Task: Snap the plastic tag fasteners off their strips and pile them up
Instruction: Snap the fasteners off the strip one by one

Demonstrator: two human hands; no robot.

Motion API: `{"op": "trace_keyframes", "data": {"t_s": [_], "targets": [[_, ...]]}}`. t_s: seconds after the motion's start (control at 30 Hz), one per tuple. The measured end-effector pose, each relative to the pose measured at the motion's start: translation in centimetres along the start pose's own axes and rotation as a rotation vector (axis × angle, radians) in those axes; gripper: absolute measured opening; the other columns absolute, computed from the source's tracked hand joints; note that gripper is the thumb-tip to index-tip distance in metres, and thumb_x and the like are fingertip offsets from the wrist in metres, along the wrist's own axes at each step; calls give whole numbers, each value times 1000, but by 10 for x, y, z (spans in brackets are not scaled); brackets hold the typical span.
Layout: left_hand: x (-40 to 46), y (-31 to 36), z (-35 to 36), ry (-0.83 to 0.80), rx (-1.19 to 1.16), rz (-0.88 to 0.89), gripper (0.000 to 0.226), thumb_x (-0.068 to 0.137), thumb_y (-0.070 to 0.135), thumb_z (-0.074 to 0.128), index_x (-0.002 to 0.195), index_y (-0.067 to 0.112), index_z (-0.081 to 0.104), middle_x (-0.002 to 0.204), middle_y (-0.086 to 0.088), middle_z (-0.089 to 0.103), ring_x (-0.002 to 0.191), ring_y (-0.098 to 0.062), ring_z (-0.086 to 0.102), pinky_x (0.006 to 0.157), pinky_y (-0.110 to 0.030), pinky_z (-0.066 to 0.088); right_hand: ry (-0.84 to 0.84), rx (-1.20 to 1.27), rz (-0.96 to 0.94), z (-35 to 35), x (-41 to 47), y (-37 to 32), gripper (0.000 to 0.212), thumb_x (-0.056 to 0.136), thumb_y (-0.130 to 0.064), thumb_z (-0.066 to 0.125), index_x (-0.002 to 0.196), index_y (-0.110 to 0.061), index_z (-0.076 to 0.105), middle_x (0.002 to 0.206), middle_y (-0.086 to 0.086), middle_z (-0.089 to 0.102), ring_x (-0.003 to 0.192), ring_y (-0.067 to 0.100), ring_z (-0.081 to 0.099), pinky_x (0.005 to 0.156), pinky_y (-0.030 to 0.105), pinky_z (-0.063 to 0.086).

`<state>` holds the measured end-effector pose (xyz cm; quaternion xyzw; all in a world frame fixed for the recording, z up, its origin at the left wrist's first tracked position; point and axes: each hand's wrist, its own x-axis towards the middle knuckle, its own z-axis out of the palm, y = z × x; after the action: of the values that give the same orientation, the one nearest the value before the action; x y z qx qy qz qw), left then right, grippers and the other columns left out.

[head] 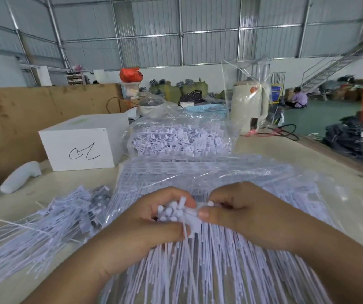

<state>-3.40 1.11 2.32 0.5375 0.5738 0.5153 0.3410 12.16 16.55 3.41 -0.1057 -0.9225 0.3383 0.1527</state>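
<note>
While both hands grip: left hand (pixel 152 218) bundle (pixel 171 212) | right hand (pixel 237 209) fastener (pixel 195 217)

Two hands, the left hand (pixel 154 218) and the right hand (pixel 237 210), work over white tag fasteners (pixel 171 210) too many to count. There are three heaps of fasteners: a loose pile (pixel 51 220), a bagged stack of strips (pixel 198 172) and a bagged pile (pixel 176 139). One white box (pixel 81 145), one kettle (pixel 249 106), one blue basket (pixel 207 108).
</note>
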Motion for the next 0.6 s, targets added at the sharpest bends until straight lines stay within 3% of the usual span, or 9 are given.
{"op": "trace_keyframes", "data": {"t_s": [0.13, 0.2, 0.3, 0.47, 0.6], "targets": [[-1, 3, 6, 35, -82, 58, 30, 67, 9, 71, 94, 21, 67, 78, 1, 62, 61, -7, 55, 53, -18, 44, 111, 65, -16, -1, 1, -4, 45, 88, -44, 63, 55, -24, 41, 49, -10, 30, 44, 4, 28, 46, 20, 24], [-1, 4, 8, 66, -86, 89, 30, 66, 13, 72, 94, 21, 67, 78, 4, 63, 62, -5, 56, 54, -16, 45, 156, 65, -13, -1, 0, -4, 42, 88, -43, 64, 55, -26, 44, 47, -11, 33, 43, 5, 30, 45, 18, 24], [-1, 6, 15, 131, -87, 136, 30, 62, 23, 72, 91, 23, 67, 75, 6, 65, 57, -5, 56, 53, -17, 45, 261, -3, -10, 6, 1, -5, 42, 87, -45, 64, 59, -20, 45, 50, -9, 38, 44, 7, 33, 49, 25, 28], [1, 7, 24, 334, -59, 171, 27, 58, 32, 71, 84, 26, 63, 61, 1, 54, 51, -14, 47, 48, -20, 37, 454, 32, -63, 23, 4, -13, 46, 86, -53, 62, 59, -21, 45, 49, -11, 42, 45, 8, 35, 49, 28, 28], [0, 12, 30, 457, -91, 203, 24, 55, 28, 74, 75, 28, 61, 52, 6, 51, 45, -12, 48, 42, -19, 38, 620, 87, -54, 33, 7, -24, 48, 90, -52, 58, 57, -24, 38, 47, -12, 42, 41, 7, 36, 43, 17, 29]]}}
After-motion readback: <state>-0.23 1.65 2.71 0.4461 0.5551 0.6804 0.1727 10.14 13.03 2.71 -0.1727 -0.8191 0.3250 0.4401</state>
